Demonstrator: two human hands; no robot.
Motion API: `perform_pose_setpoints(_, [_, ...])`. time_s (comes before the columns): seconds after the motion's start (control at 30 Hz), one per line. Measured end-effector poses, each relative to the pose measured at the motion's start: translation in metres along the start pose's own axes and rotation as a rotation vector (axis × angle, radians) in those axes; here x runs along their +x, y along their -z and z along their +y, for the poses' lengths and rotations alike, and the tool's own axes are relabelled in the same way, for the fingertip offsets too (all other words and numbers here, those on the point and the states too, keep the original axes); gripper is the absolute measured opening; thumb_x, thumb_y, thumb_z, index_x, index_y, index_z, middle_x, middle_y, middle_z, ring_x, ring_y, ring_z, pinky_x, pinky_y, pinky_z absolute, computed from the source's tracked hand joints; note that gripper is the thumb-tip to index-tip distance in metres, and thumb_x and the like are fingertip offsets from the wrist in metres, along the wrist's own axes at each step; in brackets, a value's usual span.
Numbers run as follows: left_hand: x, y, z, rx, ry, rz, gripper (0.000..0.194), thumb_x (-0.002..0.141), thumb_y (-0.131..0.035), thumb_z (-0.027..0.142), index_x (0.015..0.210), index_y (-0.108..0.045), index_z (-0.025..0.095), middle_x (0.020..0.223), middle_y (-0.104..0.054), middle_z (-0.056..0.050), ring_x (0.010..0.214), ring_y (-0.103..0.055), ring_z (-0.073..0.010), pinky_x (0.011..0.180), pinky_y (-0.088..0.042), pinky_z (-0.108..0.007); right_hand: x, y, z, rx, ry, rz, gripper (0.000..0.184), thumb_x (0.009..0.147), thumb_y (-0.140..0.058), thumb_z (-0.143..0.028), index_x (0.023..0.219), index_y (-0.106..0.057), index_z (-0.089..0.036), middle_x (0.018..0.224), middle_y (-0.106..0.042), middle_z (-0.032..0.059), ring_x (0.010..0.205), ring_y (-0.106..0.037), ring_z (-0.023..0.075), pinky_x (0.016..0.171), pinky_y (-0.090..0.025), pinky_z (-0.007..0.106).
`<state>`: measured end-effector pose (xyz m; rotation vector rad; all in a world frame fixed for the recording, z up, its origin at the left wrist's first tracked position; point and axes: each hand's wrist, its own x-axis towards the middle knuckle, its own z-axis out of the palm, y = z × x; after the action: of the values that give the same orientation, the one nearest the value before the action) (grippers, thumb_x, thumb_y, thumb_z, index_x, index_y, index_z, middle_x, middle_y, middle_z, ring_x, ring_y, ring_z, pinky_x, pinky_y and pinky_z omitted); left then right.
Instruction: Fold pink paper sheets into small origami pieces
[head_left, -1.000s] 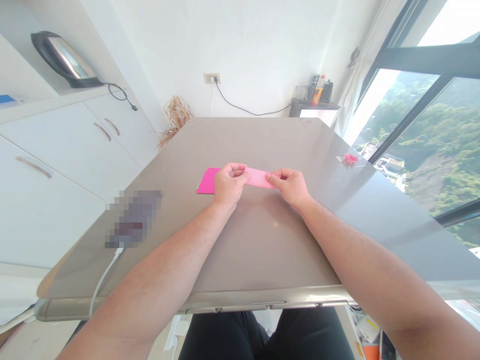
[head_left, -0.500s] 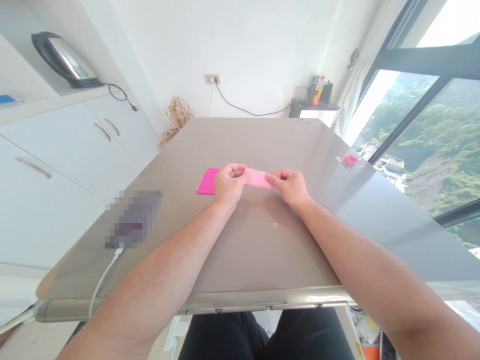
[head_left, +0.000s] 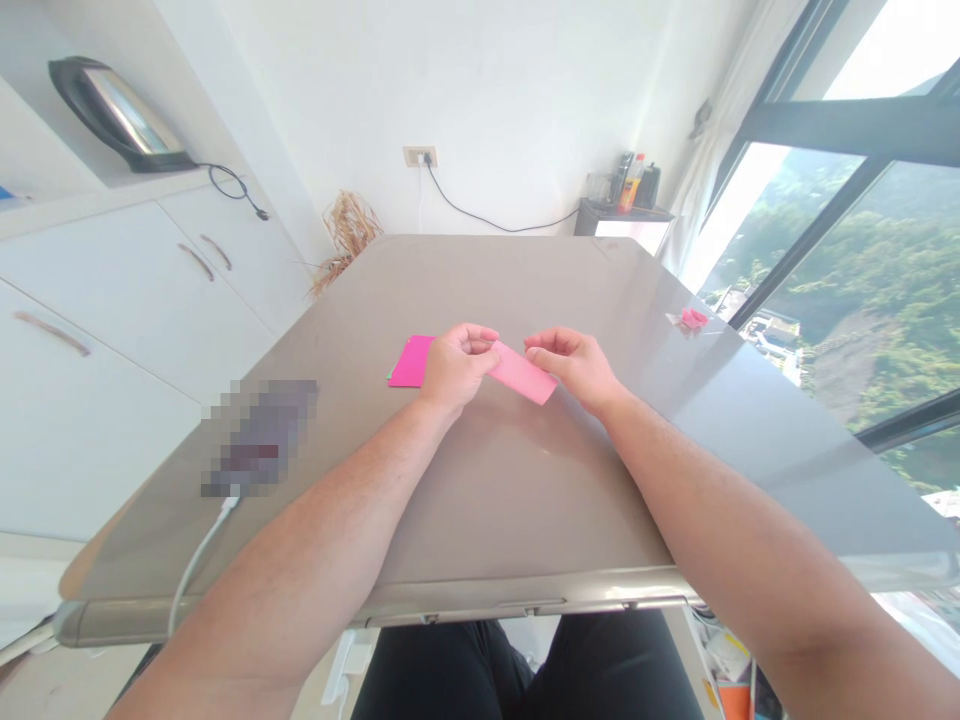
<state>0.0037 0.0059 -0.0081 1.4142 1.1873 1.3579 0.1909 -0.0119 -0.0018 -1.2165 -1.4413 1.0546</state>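
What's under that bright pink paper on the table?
A green edge pokes out at the left of the bright pink paper. Anything more underneath is covered; the left hand hides the paper's right side.

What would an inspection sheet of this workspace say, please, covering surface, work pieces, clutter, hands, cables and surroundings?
Surface: smooth grey-brown table, reflecting light.
Work pieces: pale pink strip, slanting between the hands; magenta sheet lying left of it, green showing at its edge.
Clutter: pixelated dark object at left; small pink item near the right edge.
Left hand: pinching the strip's upper left end.
Right hand: beside the strip's right part; contact unclear.
Cables: white cable at the pixelated object; black cord from the wall outlet.
Surroundings: kettle on left cabinet; window at right.
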Motion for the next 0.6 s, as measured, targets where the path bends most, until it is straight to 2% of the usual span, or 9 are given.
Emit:
perform_pose_setpoints(0.13, [-0.006,-0.003,0.003,0.055,-0.028,-0.145,0.025,0.068,-0.074,0.021,0.092,-0.068,0.021,0.081,-0.073,-0.004,0.076,-0.068,-0.0202,0.078,-0.053,-0.038,-0.003,-0.003,-0.004,-0.151,-0.027,-0.082,0.025,0.071,-0.072,-0.044,0.071,-0.066,-0.02,0.07,-0.065,0.001,0.065,-0.057,0.015,0.059,-0.043,0.029])
perform_pose_setpoints(0.3, [-0.009,-0.01,0.001,0.039,-0.078,-0.039,0.023,0.07,-0.074,0.022,0.091,-0.067,0.023,0.082,-0.073,-0.003,0.075,-0.068,-0.019,0.075,-0.054,-0.036,-0.006,-0.014,-0.003,-0.091,-0.023,-0.004,0.028,0.071,-0.072,-0.045,0.067,-0.06,-0.02,0.067,-0.06,-0.0001,0.061,-0.053,0.0136,0.054,-0.04,0.027])
perform_pose_setpoints(0.4, [-0.01,-0.015,0.0,0.001,-0.111,0.015,0.017,0.071,-0.072,0.021,0.088,-0.069,0.022,0.087,-0.074,-0.003,0.082,-0.07,-0.0189,0.08,-0.055,-0.036,-0.007,-0.018,-0.002,-0.005,-0.053,0.031,0.029,0.069,-0.073,-0.047,0.067,-0.06,-0.021,0.068,-0.061,0.0004,0.061,-0.053,0.0137,0.053,-0.04,0.027])
perform_pose_setpoints(0.6, [-0.011,-0.017,0.001,-0.011,-0.126,0.019,0.011,0.073,-0.071,0.021,0.083,-0.073,0.022,0.087,-0.075,-0.004,0.084,-0.07,-0.0193,0.083,-0.056,-0.037,-0.007,-0.019,-0.001,0.002,-0.057,0.044,0.03,0.068,-0.074,-0.047,0.066,-0.059,-0.021,0.067,-0.06,0.0,0.06,-0.053,0.0134,0.052,-0.04,0.027])
